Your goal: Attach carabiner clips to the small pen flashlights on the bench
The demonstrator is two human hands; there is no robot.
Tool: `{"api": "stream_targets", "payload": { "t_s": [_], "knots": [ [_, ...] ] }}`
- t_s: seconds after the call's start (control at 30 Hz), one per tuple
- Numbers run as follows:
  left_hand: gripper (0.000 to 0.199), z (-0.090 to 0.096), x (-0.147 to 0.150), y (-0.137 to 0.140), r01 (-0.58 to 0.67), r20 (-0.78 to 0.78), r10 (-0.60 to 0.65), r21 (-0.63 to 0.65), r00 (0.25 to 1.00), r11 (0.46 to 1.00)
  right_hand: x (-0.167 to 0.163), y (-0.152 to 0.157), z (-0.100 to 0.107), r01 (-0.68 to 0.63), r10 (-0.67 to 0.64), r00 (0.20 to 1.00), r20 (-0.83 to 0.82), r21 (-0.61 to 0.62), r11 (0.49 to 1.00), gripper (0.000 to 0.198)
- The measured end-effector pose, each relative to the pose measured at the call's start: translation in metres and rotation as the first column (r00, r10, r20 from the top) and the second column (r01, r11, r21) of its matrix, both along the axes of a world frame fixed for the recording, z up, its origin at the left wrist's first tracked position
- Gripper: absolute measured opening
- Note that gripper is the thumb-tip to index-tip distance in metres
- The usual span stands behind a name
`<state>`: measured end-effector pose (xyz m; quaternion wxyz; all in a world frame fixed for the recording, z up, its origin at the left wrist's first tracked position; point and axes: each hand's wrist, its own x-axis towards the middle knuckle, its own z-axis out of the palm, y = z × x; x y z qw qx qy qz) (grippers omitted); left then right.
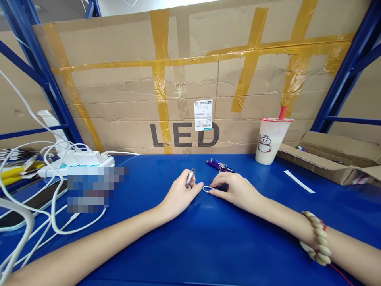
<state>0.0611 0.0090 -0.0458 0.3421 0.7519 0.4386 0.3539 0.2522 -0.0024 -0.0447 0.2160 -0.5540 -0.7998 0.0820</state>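
My left hand [181,194] is closed round a small, slim greyish object [189,180] with a squared metal end that points up; its exact kind is not clear. A thin silvery-white loop [205,189] is pinched between the thumb and fingers of my right hand [235,188]. Its rounded end sticks out toward my left thumb, very close to the thumb tip, and the rest is hidden by my fingers. Just beyond my right hand lie shiny purple pens [218,165] with metal parts, partly covered by the hand.
White cables and a power strip [86,159] crowd the left, beside a phone [32,202] and a blurred-out patch. At the right stand a drink cup [270,143] with a red straw, an open cardboard box [327,163] and a white strip [299,182]. Behind rises a taped carton [125,95].
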Motion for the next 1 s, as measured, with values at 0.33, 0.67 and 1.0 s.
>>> {"api": "stream_targets", "payload": {
  "t_s": [0.33,0.67,1.0],
  "knots": [
    [0.023,0.004,-0.001,-0.003,0.064,-0.099,-0.057,0.068,0.993,0.996,-0.007,-0.001,-0.008,-0.078,0.053,0.961,-0.273,-0.080,0.994,0.033],
    [0.020,0.002,-0.003,-0.003,0.144,-0.103,-0.132,0.116,0.986,0.983,-0.012,-0.003,-0.006,-0.166,0.149,0.911,-0.384,-0.010,0.986,0.037],
    [0.023,0.002,-0.004,-0.006,0.122,-0.122,-0.101,0.183,0.987,0.975,-0.011,-0.010,-0.005,-0.196,0.198,0.980,-0.021,0.070,0.978,0.025]
  ]
}}
